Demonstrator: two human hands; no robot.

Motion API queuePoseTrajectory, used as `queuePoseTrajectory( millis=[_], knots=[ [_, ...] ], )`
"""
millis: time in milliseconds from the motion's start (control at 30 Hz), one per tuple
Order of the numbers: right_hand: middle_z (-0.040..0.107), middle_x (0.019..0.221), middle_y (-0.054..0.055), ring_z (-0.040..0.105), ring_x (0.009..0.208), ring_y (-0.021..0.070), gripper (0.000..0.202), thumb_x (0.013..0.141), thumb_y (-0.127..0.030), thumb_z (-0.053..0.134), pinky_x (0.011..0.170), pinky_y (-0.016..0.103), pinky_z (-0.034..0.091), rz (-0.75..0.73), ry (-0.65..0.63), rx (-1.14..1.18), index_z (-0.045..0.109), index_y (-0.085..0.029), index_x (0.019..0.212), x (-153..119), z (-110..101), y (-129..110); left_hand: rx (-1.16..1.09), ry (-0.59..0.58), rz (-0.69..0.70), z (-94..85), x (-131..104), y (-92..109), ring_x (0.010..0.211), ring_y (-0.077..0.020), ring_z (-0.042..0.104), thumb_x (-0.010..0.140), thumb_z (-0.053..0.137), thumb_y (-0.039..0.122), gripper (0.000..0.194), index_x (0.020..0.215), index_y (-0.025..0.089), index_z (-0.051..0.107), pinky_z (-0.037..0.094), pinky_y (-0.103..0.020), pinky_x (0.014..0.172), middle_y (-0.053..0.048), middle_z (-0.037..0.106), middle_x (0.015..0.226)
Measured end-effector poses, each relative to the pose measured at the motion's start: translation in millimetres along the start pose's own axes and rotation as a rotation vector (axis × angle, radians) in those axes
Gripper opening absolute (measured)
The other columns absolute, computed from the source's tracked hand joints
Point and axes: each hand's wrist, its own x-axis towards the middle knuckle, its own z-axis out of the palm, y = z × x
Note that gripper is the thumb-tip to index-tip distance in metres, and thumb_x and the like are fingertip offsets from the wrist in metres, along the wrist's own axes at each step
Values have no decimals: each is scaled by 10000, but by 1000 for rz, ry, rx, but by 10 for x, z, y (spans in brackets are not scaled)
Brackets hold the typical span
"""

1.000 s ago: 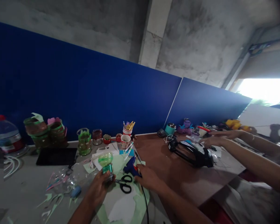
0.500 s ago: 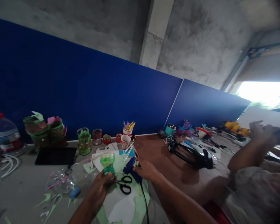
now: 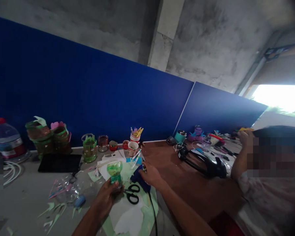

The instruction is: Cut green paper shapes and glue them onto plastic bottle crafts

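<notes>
My left hand [image 3: 109, 193] is closed around a cut green plastic bottle piece [image 3: 114, 168], with its flared, see-through end pointing up and a darker green band below. My right hand [image 3: 152, 177] has its fingers curled on the upper end of a blue glue gun [image 3: 139, 177]; its exact hold is partly hidden. A black cord runs from the glue gun towards me. Between my hands lie scissors [image 3: 132, 194] with black handles, their blades partly behind my left hand. Pale green and white paper sheets [image 3: 130, 219] lie underneath.
A clear crumpled plastic piece [image 3: 73, 188] and green scraps lie at left. Behind stand a black tablet [image 3: 59, 163], a green decorated cup [image 3: 89, 149] and paper cups [image 3: 133, 148]. A black headset-like strap [image 3: 204, 164] lies right, near another person [image 3: 272, 193].
My hands stay nearly in place on the bottle piece and the glue gun. At right, the other person has leaned forward and lowered a raised hand.
</notes>
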Motion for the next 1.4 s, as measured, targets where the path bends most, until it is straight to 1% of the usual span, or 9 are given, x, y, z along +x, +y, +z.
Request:
queuePoseTrajectory(
  millis=[267,400,567,667,767,967,1167,1300,1400],
  knots=[
    [634,1070,124,575,1021,225,357,815,-167,406,899,327,435,0,332,161,594,-148,1118,22,90,284,-8,31,-4,-19,21,-8,608,-157,657,596,783,109,240,770,143,622,565,-276,612,-18,672,689],
    [661,1007,111,565,986,224,421,830,-106,322,912,353,415,63,451,155,590,-155,1151,-1,39,476,-4,34,-3,-35,30,-13,635,-167,669,605,773,99,232,781,147,629,574,-286,625,-23,688,727],
    [673,1029,92,575,969,215,337,885,-229,361,895,322,413,146,449,137,626,-167,1083,-17,-48,596,17,35,5,-25,34,-6,649,-163,670,603,769,92,231,790,144,643,581,-286,652,-18,690,725],
    [683,1003,88,583,957,211,291,882,-307,443,881,297,402,145,330,33,642,-167,1041,-17,-54,606,26,9,1,-52,56,-14,663,-169,674,616,765,101,217,797,138,651,579,-278,652,-30,698,726],
    [690,979,79,585,957,207,231,851,-291,512,857,273,392,118,191,-57,664,-178,983,-20,-22,580,20,16,1,-98,88,-26,666,-175,678,626,753,86,191,779,136,650,581,-288,656,-35,701,721],
    [677,1079,93,564,1039,243,294,805,-315,575,852,306,377,123,91,-148,645,-199,1067,-65,16,467,37,24,-1,-133,111,-38,685,-185,681,646,731,70,160,774,127,653,579,-295,657,-53,707,744],
    [683,1071,107,589,1030,249,367,801,-203,508,871,329,359,131,63,-170,611,-198,1153,-64,27,462,27,41,0,-106,91,-37,672,-192,678,623,749,80,200,782,142,644,571,-311,657,-43,700,726],
    [685,1058,105,594,1026,239,438,821,-175,462,878,324,361,196,125,-123,544,-172,1251,-8,17,528,22,15,-4,-98,77,-41,658,-188,668,602,786,140,243,806,139,653,550,-297,644,-43,695,732],
    [683,1090,68,588,1027,224,447,834,-159,436,878,319,369,151,132,-79,547,-222,1262,32,22,564,31,3,-3,-97,65,-47,665,-190,662,591,807,197,268,813,149,665,536,-296,659,-39,691,724]
  ],
)
